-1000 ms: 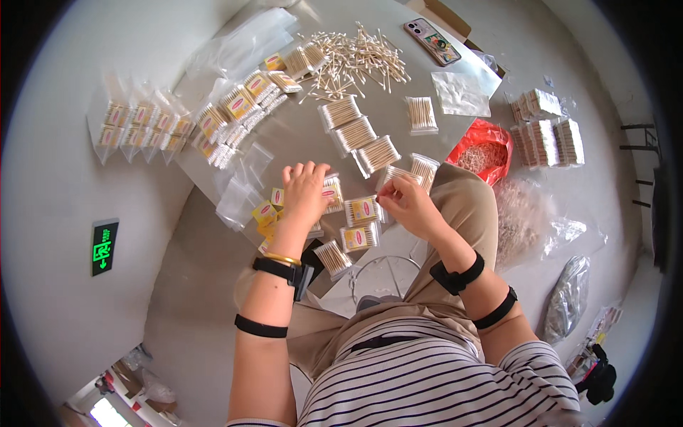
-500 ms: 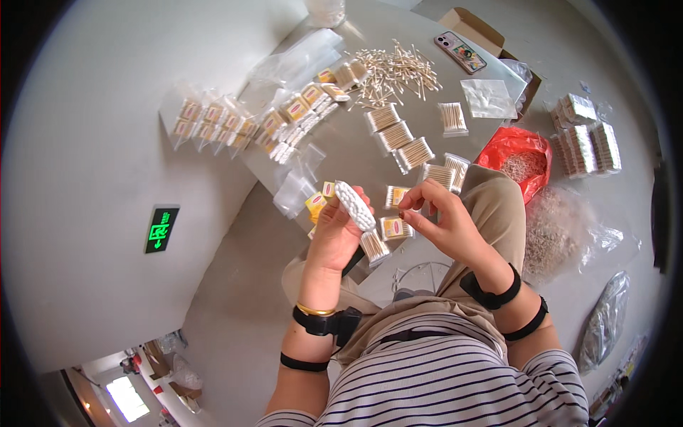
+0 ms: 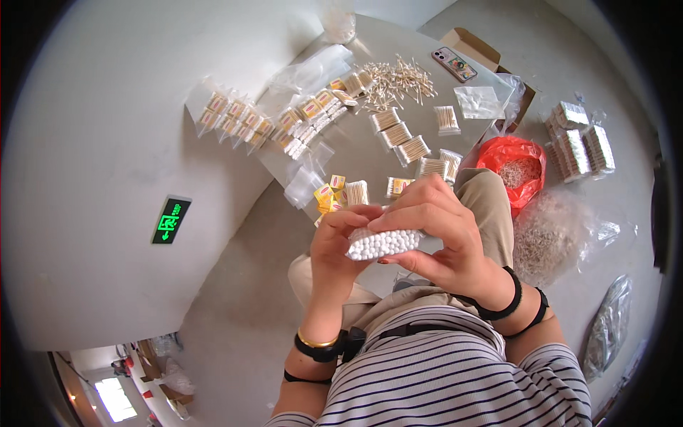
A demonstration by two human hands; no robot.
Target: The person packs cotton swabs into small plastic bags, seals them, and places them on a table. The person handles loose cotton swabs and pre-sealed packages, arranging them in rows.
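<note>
Between both hands is a pack of cotton swabs (image 3: 384, 245), its white cotton tips facing up at me. My left hand (image 3: 336, 243) is closed around its left end. My right hand (image 3: 445, 229) grips the right end, fingers over the top edge and thumb below. Just beyond the left hand lie small yellow label cards (image 3: 325, 193) and an upright pack of swabs (image 3: 357, 193). A pack with a yellow label (image 3: 398, 186) lies behind the right hand, near two more swab packs (image 3: 435, 168).
Loose cotton swabs (image 3: 402, 82) are heaped at the table's far side. Labelled packs stand in rows (image 3: 309, 114) at left, beside clear bags (image 3: 313, 67). A phone (image 3: 454, 64) lies far right. Right of my knee are a red bag (image 3: 491, 153) and a big clear bag of swabs (image 3: 551, 238).
My right hand has moved left and taken hold of the pack's other end. The pack has come nearer to me and turned from steeply slanted to nearly level.
</note>
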